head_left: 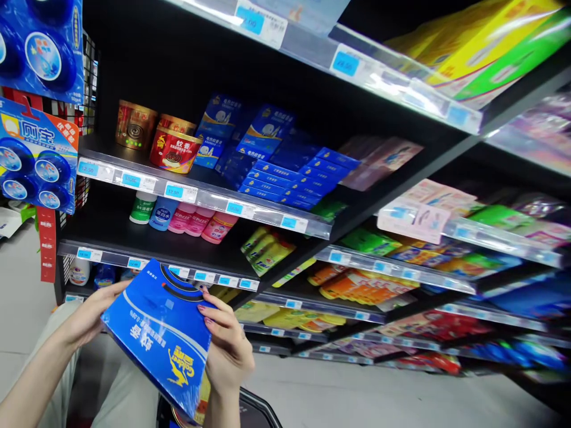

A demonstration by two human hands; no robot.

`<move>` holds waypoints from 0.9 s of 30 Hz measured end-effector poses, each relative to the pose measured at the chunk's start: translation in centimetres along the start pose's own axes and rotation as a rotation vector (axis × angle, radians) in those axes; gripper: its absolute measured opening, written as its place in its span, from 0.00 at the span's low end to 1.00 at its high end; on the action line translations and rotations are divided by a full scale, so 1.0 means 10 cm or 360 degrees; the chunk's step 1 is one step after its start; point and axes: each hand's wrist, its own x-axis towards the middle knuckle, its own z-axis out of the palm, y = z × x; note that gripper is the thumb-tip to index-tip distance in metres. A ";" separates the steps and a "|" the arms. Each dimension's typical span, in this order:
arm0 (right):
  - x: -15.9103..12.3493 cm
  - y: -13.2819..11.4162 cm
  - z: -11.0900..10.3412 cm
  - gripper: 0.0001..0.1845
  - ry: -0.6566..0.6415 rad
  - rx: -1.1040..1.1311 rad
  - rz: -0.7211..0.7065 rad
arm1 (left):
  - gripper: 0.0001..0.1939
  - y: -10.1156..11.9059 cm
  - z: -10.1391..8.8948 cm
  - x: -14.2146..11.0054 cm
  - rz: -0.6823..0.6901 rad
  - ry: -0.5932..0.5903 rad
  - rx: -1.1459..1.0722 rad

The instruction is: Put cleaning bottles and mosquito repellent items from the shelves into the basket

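Observation:
I hold a flat blue box with white and yellow print in both hands, low in front of the shelves. My left hand grips its left edge, fingers curled behind it. My right hand clasps its right edge, fingertips over the front face. The box is tilted, its top pointing up and to the right. Under it something yellow and red peeks out.
Black shop shelves carry red tins, blue boxes, pink and blue bottles and many packets. Blue blister packs hang at the left. A dark basket rim lies below my hands. Grey floor runs along the aisle.

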 end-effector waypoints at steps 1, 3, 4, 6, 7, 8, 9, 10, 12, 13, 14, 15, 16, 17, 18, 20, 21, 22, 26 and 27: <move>0.02 0.00 -0.04 0.21 -0.0053 -0.0038 -0.0029 | 0.25 -0.03 -0.03 -0.02 -0.0128 -0.0055 -0.0145; 0.05 0.01 -0.08 0.21 -0.0118 -0.0103 -0.0074 | 0.27 -0.07 -0.07 -0.06 -0.0238 -0.0162 -0.0334; 0.06 0.01 -0.09 0.22 -0.0119 -0.0126 -0.0081 | 0.26 -0.07 -0.07 -0.08 -0.0241 -0.0201 -0.0345; 0.06 0.02 -0.08 0.22 -0.0053 -0.0149 -0.0037 | 0.26 -0.07 -0.02 -0.11 -0.0211 -0.0215 -0.0250; 0.06 0.02 -0.06 0.21 -0.0007 -0.0150 0.0029 | 0.27 -0.06 0.02 -0.12 -0.0196 -0.0204 -0.0187; 0.05 0.02 -0.04 0.19 0.0044 -0.0143 0.0132 | 0.28 -0.05 0.06 -0.13 -0.0185 -0.0200 -0.0139; 0.04 0.01 -0.02 0.17 0.0101 -0.0112 0.0279 | 0.28 -0.05 0.10 -0.14 -0.0173 -0.0204 -0.0109; 0.03 0.00 -0.01 0.17 0.0163 -0.0055 0.0471 | 0.28 -0.05 0.13 -0.15 -0.0152 -0.0209 -0.0091; -0.02 -0.03 0.00 0.19 0.0263 0.0142 0.0952 | 0.28 -0.06 0.17 -0.15 -0.0101 -0.0209 -0.0070; -0.04 -0.05 0.00 0.20 0.0295 0.0279 0.1184 | 0.28 -0.06 0.17 -0.15 -0.0077 -0.0197 -0.0060; -0.08 -0.08 -0.01 0.21 0.0289 0.0434 0.1379 | 0.29 -0.07 0.16 -0.15 -0.0056 -0.0177 -0.0046; -0.11 -0.10 -0.02 0.23 0.0250 0.0589 0.1520 | 0.29 -0.07 0.15 -0.15 -0.0039 -0.0152 -0.0024; -0.15 -0.12 -0.03 0.25 0.0185 0.0727 0.1599 | 0.28 -0.07 0.14 -0.16 -0.0026 -0.0129 0.0003; -0.18 -0.14 -0.05 0.26 0.0109 0.0832 0.1633 | 0.28 -0.07 0.12 -0.16 -0.0020 -0.0108 0.0029; -0.21 -0.15 -0.06 0.26 0.0038 0.0891 0.1635 | 0.28 -0.07 0.11 -0.15 -0.0018 -0.0093 0.0052; -0.23 -0.18 -0.08 0.24 -0.0068 0.0892 0.1607 | 0.29 -0.05 0.08 -0.15 -0.0023 -0.0077 0.0089; -0.23 -0.19 -0.09 0.23 -0.0094 0.0865 0.1598 | 0.30 -0.05 0.08 -0.15 -0.0030 -0.0072 0.0100; -0.23 -0.20 -0.09 0.22 -0.0112 0.0842 0.1600 | 0.30 -0.04 0.07 -0.14 -0.0038 -0.0067 0.0112; -0.22 -0.22 -0.06 0.17 -0.0105 0.0768 0.1670 | 0.31 -0.06 0.08 -0.12 -0.0062 -0.0032 0.0158; -0.22 -0.22 -0.05 0.16 -0.0092 0.0740 0.1685 | 0.31 -0.07 0.08 -0.12 -0.0064 -0.0035 0.0164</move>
